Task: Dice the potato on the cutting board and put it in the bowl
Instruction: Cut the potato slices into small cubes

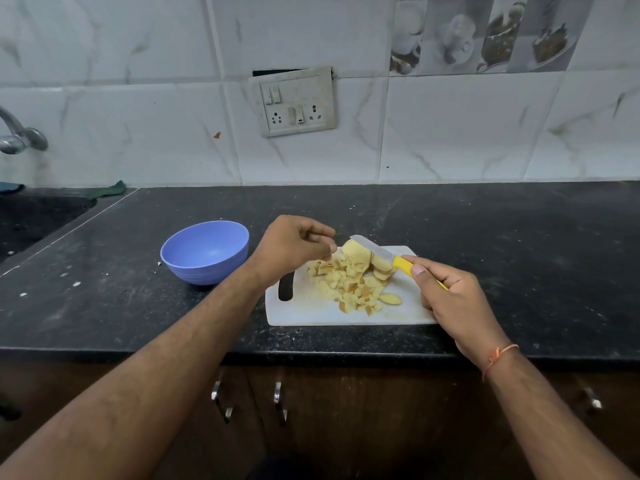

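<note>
A white cutting board (311, 311) lies on the black counter. On it sits a heap of diced potato pieces (346, 282), several slices (382, 270) and an uncut potato chunk (356, 252) at the back. My right hand (450, 296) grips the yellow handle of a knife (372, 250), whose blade lies across the chunk and slices. My left hand (294, 247) hovers over the board's back left, fingers loosely curled and holding nothing that I can see, its fingertips close to the chunk. A blue bowl (206, 252) stands left of the board with nothing visible inside.
A sink (31, 220) and a tap (17, 133) are at the far left. A socket plate (294, 102) hangs on the tiled wall behind. Small crumbs dot the counter (519, 244) left of the bowl. Cabinet handles (277, 400) show below the counter edge.
</note>
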### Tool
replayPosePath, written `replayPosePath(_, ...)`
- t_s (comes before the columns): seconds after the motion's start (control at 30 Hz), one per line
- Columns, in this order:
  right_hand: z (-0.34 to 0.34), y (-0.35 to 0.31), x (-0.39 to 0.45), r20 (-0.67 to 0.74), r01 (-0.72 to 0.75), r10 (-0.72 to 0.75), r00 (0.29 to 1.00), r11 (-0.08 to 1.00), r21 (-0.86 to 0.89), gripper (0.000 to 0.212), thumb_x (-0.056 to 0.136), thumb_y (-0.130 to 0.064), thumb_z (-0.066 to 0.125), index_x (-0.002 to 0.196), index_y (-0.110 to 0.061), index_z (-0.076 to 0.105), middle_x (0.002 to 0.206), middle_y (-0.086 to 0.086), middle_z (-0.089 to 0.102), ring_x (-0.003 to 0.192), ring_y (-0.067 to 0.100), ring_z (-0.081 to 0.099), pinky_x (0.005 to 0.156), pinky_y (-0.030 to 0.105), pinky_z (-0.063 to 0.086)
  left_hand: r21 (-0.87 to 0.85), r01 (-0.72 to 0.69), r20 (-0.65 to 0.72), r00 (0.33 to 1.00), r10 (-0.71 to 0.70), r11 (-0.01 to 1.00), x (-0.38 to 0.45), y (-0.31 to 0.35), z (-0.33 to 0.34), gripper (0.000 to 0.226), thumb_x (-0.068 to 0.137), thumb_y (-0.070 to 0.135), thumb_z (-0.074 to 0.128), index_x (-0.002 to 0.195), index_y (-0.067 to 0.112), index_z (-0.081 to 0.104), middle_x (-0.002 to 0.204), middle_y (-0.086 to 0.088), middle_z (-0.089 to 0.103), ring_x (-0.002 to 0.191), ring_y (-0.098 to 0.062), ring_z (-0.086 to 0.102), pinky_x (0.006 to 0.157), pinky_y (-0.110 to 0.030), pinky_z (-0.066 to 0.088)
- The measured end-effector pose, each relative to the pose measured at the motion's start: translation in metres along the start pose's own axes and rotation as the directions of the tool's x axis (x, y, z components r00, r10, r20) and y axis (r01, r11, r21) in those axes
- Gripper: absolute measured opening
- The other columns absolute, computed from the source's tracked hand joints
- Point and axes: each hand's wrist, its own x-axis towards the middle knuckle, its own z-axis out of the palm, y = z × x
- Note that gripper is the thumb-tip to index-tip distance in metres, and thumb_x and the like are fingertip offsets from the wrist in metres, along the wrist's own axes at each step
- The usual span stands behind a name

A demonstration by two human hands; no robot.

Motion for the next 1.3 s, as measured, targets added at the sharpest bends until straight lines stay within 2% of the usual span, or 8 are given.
replayPosePath(0.07,-0.001,0.0,0.001,-0.017,-0.01,0.011,1.0,1.0,0.018,0.023,0.105,-0.027,0.059,0.117,-0.037,0.076,0.06,-0.005,0.039,0.056,0.01,0.035,0.051,0.021,0.033,-0.072,0.016,-0.044,0.999,-0.019,0.997,0.011,-0.005,-0.002,0.023,0.097,0.025,0.079,0.105,0.003,0.08,0.089,0.002,0.081,0.077,-0.013,0.077,0.078,-0.025,0.062)
replayPosePath(0.17,-0.001,-0.001,0.0,-0.002,-0.022,0.022,1.0,0.999,0.026,0.022,0.104,-0.026,0.061,0.115,-0.034,0.078,0.059,-0.003,0.039,0.054,0.01,0.034,0.049,0.022,0.032,0.056,0.035,-0.092,0.995,-0.03,0.998,0.037,-0.009,-0.004,0.043,0.105,0.043,0.064,0.102,0.002,0.078,0.093,0.012,0.078,0.072,-0.005,0.063,0.074,-0.027,0.054)
replayPosePath(0.33,-0.001,-0.002,-0.001,0.033,-0.011,0.011,0.999,1.0,0.019,0.019,0.101,-0.021,0.066,0.11,-0.028,0.081,0.056,-0.014,0.052,0.057,0.014,0.037,0.051,0.026,0.031,0.449,-0.187,0.286,0.956,0.057,0.874,0.069,0.001,0.005,0.036,0.107,0.029,0.063,0.142,0.023,0.068,0.139,0.009,0.068,0.126,-0.006,0.062,0.107,-0.024,0.045)
replayPosePath(0.43,-0.001,-0.001,-0.001,0.036,-0.006,0.006,0.999,1.0,-0.005,0.018,0.099,-0.02,0.068,0.106,-0.027,0.082,0.054,-0.013,0.052,0.053,0.011,0.04,0.051,0.027,0.032,0.546,-0.344,0.46,0.885,0.071,0.764,0.087,0.005,0.017,0.036,0.106,0.022,0.064,0.141,0.024,0.068,0.143,0.008,0.068,0.128,-0.008,0.063,0.111,-0.027,0.045)
replayPosePath(0.53,-0.002,-0.002,-0.002,0.037,0.008,-0.006,0.999,0.999,-0.04,0.018,0.099,-0.016,0.068,0.105,-0.024,0.082,0.056,-0.022,0.059,0.052,-0.001,0.052,0.053,0.012,0.038,0.604,-0.414,0.535,0.844,0.039,0.681,0.099,0.007,0.022,0.037,0.099,0.021,0.073,0.135,0.028,0.072,0.129,0.012,0.072,0.112,-0.009,0.069,0.099,-0.029,0.05)
replayPosePath(0.93,-0.001,0.001,0.001,-0.032,-0.002,0.0,0.999,0.997,-0.071,0.018,0.102,-0.023,0.064,0.11,-0.025,0.08,0.057,-0.02,0.06,0.053,0.0,0.049,0.05,0.013,0.038,0.607,-0.404,0.435,0.89,0.139,0.684,0.101,0.005,0.013,0.021,0.088,0.029,0.087,0.105,0.025,0.075,0.097,0.013,0.073,0.089,-0.003,0.067,0.081,-0.024,0.054)
replayPosePath(1.17,0.001,0.0,0.0,0.012,0.009,-0.008,1.0,0.997,-0.078,0.018,0.101,-0.02,0.065,0.112,-0.022,0.08,0.058,-0.027,0.061,0.057,-0.005,0.056,0.055,0.011,0.04,0.557,-0.368,0.325,0.922,0.212,0.744,0.094,-0.003,-0.011,0.018,0.097,0.034,0.078,0.11,0.023,0.083,0.095,0.019,0.076,0.086,0.005,0.068,0.073,-0.01,0.046)
replayPosePath(1.3,0.0,0.002,0.001,0.004,-0.02,0.02,1.0,1.0,-0.003,0.019,0.101,-0.02,0.064,0.105,-0.028,0.082,0.056,-0.006,0.053,0.053,0.01,0.043,0.054,0.028,0.036,0.511,-0.326,0.243,0.942,0.23,0.795,0.089,-0.01,-0.017,0.016,0.098,0.034,0.077,0.107,0.024,0.085,0.095,0.022,0.078,0.085,0.009,0.069,0.073,-0.007,0.045)
